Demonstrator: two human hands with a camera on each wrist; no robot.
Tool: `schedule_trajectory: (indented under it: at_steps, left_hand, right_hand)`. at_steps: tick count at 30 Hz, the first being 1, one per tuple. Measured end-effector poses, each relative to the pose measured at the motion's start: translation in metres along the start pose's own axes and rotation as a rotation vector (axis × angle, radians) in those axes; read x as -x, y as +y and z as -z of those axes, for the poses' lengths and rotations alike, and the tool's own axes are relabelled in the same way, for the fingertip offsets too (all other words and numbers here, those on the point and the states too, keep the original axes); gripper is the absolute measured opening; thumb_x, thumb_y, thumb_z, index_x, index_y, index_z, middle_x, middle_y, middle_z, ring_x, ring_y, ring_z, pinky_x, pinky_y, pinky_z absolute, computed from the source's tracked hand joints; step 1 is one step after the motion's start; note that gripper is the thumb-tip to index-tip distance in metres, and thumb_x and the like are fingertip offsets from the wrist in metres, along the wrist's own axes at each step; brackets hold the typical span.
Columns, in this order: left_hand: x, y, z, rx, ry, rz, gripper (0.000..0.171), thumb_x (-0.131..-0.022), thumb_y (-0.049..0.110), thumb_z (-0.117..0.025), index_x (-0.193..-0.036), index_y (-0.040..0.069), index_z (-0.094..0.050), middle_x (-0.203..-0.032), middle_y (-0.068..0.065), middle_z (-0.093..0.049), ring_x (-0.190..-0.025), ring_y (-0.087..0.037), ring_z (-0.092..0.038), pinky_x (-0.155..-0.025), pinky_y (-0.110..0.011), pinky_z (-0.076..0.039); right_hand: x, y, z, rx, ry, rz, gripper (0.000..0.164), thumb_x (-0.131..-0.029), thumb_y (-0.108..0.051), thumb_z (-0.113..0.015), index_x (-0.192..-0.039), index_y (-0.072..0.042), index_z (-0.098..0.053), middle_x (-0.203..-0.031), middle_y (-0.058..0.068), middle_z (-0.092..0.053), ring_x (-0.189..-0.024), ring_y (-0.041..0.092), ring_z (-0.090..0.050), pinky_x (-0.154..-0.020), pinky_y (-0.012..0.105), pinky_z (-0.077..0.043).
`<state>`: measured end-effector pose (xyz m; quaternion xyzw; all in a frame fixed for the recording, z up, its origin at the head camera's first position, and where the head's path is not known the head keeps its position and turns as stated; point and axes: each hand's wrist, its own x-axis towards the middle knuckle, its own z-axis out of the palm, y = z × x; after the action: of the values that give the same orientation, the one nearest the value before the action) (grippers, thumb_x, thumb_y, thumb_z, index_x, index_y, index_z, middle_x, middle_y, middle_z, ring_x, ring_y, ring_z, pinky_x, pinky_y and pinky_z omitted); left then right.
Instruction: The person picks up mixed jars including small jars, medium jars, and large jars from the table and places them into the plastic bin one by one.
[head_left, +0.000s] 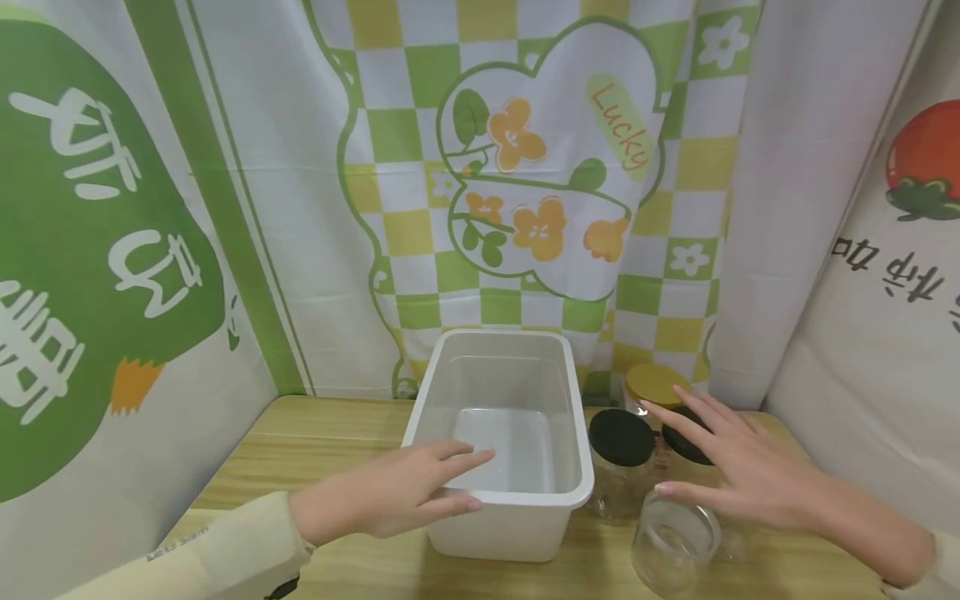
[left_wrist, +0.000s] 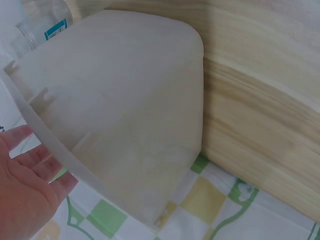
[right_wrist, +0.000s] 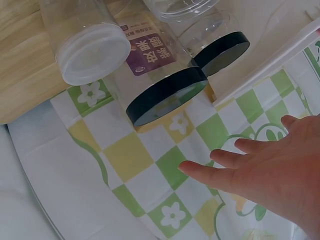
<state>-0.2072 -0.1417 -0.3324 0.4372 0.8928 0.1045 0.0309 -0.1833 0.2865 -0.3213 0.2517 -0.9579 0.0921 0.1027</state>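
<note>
A deep white plastic bin (head_left: 501, 529) stands in the middle of the table, its inside bare. My left hand (head_left: 397, 487) reaches over the bin's near left rim with fingers extended; in the left wrist view its fingertips (left_wrist: 64, 184) are right at the rim. Over the jars to the right, my right hand (head_left: 750, 467) spreads its fingers and grips nothing. Beneath and beside it are a black-lidded jar (head_left: 622, 440), a yellow lid (head_left: 657, 384) and a clear jar (head_left: 675, 542) nearest me. A second black lid (head_left: 686, 437) is partly hidden by the hand.
In the right wrist view, a jar with a purple label (right_wrist: 150, 54) stands beside a jar with a whitish lid (right_wrist: 94, 55). Behind the wooden table (head_left: 322, 433) hangs a checked green-and-yellow cloth (head_left: 408, 133). Printed cloth walls (head_left: 255, 350) close in both sides.
</note>
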Motion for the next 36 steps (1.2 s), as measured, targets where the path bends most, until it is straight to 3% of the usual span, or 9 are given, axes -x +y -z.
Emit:
schedule_trajectory:
  at_steps: [8, 16, 24, 36]
  left_hand:
    - [0.000, 0.003, -0.014, -0.004, 0.055, -0.016, 0.060, -0.113, 0.049, -0.045, -0.155, 0.007, -0.052, -0.131, -0.008, -0.066, -0.112, -0.015, -0.065, -0.098, -0.039, -0.055]
    - [0.000, 0.006, -0.025, -0.026, 0.109, -0.007, 0.052, -0.114, 0.042, -0.045, -0.145, 0.003, -0.060, -0.122, -0.007, -0.070, -0.109, -0.017, -0.067, -0.095, -0.039, -0.056]
    - [0.000, 0.009, -0.031, -0.053, 0.129, 0.035, 0.051, -0.114, 0.043, -0.042, -0.140, 0.005, -0.064, -0.117, -0.004, -0.071, -0.103, -0.017, -0.068, -0.091, -0.042, -0.057]
    - [0.003, 0.014, -0.035, -0.095, 0.187, 0.036, 0.043, -0.115, 0.040, -0.041, -0.130, 0.010, -0.067, -0.109, 0.005, -0.069, -0.099, -0.011, -0.066, -0.082, -0.039, -0.054]
  right_hand:
    - [0.006, 0.005, -0.010, 0.010, 0.051, 0.016, 0.088, -0.090, -0.058, -0.077, -0.164, -0.038, -0.035, -0.165, 0.027, -0.034, -0.139, 0.057, -0.046, -0.093, 0.079, -0.043]
    - [0.011, 0.007, -0.014, -0.025, 0.021, -0.046, 0.088, -0.092, -0.057, -0.076, -0.166, -0.038, -0.030, -0.165, 0.028, -0.035, -0.142, 0.059, -0.041, -0.095, 0.079, -0.041]
    - [0.017, 0.015, -0.023, -0.052, 0.028, -0.066, 0.087, -0.093, -0.055, -0.076, -0.166, -0.031, -0.033, -0.165, 0.029, -0.034, -0.140, 0.060, -0.043, -0.095, 0.077, -0.042]
    - [0.033, 0.027, -0.033, -0.093, 0.107, -0.115, 0.095, -0.091, -0.049, -0.081, -0.168, -0.030, -0.027, -0.166, 0.030, -0.029, -0.133, 0.061, -0.049, -0.084, 0.076, -0.047]
